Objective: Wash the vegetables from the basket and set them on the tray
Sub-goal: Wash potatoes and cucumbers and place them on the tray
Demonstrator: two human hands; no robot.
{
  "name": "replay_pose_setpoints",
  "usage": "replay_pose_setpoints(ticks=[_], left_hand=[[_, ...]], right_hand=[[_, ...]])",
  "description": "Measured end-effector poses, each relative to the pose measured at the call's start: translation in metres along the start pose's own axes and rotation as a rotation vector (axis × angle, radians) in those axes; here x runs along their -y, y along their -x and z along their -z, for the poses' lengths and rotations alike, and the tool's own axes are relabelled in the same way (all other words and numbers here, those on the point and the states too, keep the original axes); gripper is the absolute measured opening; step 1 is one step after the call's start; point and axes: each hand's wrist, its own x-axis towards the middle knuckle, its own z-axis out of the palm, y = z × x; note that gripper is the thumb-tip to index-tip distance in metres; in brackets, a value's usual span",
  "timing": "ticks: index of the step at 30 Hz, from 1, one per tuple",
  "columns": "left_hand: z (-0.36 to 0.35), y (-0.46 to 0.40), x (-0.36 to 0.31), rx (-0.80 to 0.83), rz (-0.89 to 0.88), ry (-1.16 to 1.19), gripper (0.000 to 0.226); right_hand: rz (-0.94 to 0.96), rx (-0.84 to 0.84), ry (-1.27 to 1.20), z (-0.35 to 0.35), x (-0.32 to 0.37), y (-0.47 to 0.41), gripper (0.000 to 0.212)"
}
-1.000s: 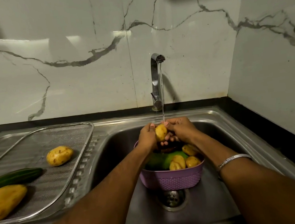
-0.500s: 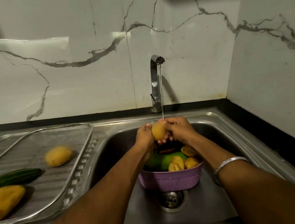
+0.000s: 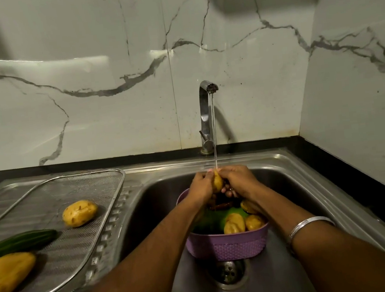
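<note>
Two hands meet under the running tap (image 3: 208,117), directly above the purple basket (image 3: 227,243) that sits in the steel sink (image 3: 295,181). Left hand (image 3: 200,185) and right hand (image 3: 238,179) both curl round one small yellow potato (image 3: 217,183), fingers wrapped close on either side; only a narrow strip of it shows between them. Water stream (image 3: 214,131) lands right at the top of the potato.

Step in hand, as I judge it: rinsing this piece, mid-wash.

Mesh tray (image 3: 89,182) lies on the draining board to the left, well apart from the basket. On it: a larger potato (image 3: 79,213), a cucumber (image 3: 19,243), and a long yellow vegetable (image 3: 7,275) at the near edge (kind unclear).

In the basket: several more yellow potatoes, something green beneath, a dark reddish item at the back, partly hidden by the wrists.

Next move likely calls for one hand to carry the wet potato left to a bare patch of mesh. Slippery skin; a firm hold seems wise.
</note>
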Motion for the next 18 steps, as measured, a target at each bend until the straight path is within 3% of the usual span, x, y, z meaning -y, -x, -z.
replay_pose_setpoints(ticks=[2, 8, 14, 18], left_hand=[[0.001, 0.000, 0.000, -0.022, 0.012, 0.035, 0.041], [-0.003, 0.007, 0.001, 0.018, -0.002, 0.074, 0.033], [-0.005, 0.007, 0.000, 0.025, -0.005, 0.138, 0.033], [-0.011, 0.008, -0.003, 0.021, 0.036, 0.216, 0.027]], right_hand=[[-0.018, 0.025, -0.033, -0.003, -0.001, 0.000, 0.020], [0.091, -0.205, 0.033, -0.009, -0.005, -0.003, 0.026], [0.011, -0.042, 0.105, -0.011, -0.002, -0.002, 0.029], [-0.018, -0.045, 0.124, -0.016, -0.002, 0.001, 0.028]])
